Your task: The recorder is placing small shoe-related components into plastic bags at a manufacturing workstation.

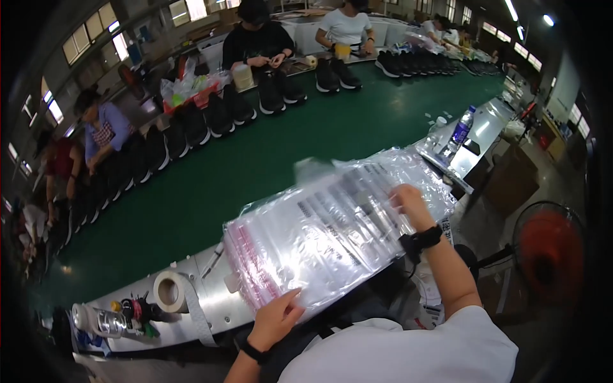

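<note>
A stack of clear plastic bags (332, 220) with dark print and a pink-red strip at its left end lies in front of me, half on the metal table edge. My left hand (276, 321) is at the stack's near left corner, thumb and forefinger apart. Over the right part of the bags is my right hand (410, 203), its fingers curled in toward the plastic; what they hold, if anything, is hidden. A blurred translucent piece (314, 170) sticks up at the far edge of the stack. Both wrists wear black bands.
Black shoes (271, 96) line the far side of the green belt (255, 150), where several people work. On my metal ledge (220, 300) are a tape roll (170, 292) and a glass jar (110, 322). A bottle (461, 131) stands right; a fan (548, 246) is beside me.
</note>
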### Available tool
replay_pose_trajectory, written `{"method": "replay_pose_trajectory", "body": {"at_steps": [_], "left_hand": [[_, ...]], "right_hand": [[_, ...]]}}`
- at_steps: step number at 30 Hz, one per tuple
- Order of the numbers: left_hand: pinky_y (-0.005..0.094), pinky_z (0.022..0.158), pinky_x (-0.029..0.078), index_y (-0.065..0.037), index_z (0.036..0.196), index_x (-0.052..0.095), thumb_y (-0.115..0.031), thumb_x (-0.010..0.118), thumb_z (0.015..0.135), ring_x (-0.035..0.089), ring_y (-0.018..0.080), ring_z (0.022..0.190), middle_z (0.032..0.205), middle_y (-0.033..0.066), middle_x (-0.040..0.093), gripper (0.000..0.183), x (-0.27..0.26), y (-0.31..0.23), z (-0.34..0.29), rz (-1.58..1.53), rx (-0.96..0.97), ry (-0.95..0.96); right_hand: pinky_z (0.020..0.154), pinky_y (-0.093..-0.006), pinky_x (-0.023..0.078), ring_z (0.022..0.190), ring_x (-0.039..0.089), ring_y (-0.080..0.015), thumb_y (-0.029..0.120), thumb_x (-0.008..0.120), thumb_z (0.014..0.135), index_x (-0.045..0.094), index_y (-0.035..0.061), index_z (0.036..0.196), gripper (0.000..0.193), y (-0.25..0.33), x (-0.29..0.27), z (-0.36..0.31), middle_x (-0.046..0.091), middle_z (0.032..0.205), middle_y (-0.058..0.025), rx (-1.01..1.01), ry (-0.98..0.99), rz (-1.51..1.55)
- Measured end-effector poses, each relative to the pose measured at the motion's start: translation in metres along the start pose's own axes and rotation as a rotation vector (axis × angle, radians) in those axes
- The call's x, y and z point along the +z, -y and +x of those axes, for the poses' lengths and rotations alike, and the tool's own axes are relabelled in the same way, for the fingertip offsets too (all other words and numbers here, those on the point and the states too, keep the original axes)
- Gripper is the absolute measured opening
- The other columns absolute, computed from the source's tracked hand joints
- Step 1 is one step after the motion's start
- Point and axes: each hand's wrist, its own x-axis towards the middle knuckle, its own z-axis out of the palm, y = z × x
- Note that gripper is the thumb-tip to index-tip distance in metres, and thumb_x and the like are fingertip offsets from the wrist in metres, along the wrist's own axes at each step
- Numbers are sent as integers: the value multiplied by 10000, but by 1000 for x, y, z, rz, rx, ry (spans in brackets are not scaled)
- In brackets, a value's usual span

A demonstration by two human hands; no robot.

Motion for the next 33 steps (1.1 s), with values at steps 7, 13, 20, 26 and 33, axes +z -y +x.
{"method": "replay_pose_trajectory", "body": {"at_steps": [7, 13, 20, 26, 33], "left_hand": [[253, 690, 477, 43, 1075, 548, -88, 496, 875, 599, 157, 761, 870, 98, 608, 244, -12, 55, -70, -378, -111, -584], [404, 878, 379, -22, 1218, 392, -304, 539, 858, 460, 268, 1079, 1184, 143, 473, 480, -45, 146, -145, -613, -584, -1245], [475, 913, 309, -75, 1257, 390, -338, 551, 851, 350, 264, 1211, 1281, 124, 418, 510, -30, 193, -144, -830, -605, -1097], [481, 935, 278, -97, 1260, 433, -330, 594, 820, 312, 259, 1246, 1330, 113, 393, 523, -12, 170, -163, -853, -685, -768], [338, 842, 420, 19, 1148, 517, -104, 534, 853, 525, 269, 971, 1073, 187, 558, 321, -24, 201, -128, -205, -338, -413]], "right_hand": [[762, -479, 468, 883, 583, -394, 249, 513, 772, 624, -23, 903, 322, -87, -137, 19, 617, 923, -217, 248, -324, -1085], [901, -484, 384, 1077, 471, -361, 185, 657, 717, 519, 28, 1114, 449, -29, -107, 6, 490, 1169, -183, -580, -757, -1215], [829, -461, 438, 960, 564, -346, 449, 538, 788, 626, 110, 1005, 411, -40, -84, 67, 610, 1016, -162, -374, 429, -1052], [941, -374, 362, 1101, 481, -271, 272, 531, 892, 590, 43, 1069, 295, 128, -35, -39, 523, 1168, -149, -796, 319, -248], [933, -473, 347, 1166, 403, -375, 488, 399, 911, 591, 14, 1078, 538, 224, 11, -184, 407, 1228, -300, -1282, 606, 1076]]}}
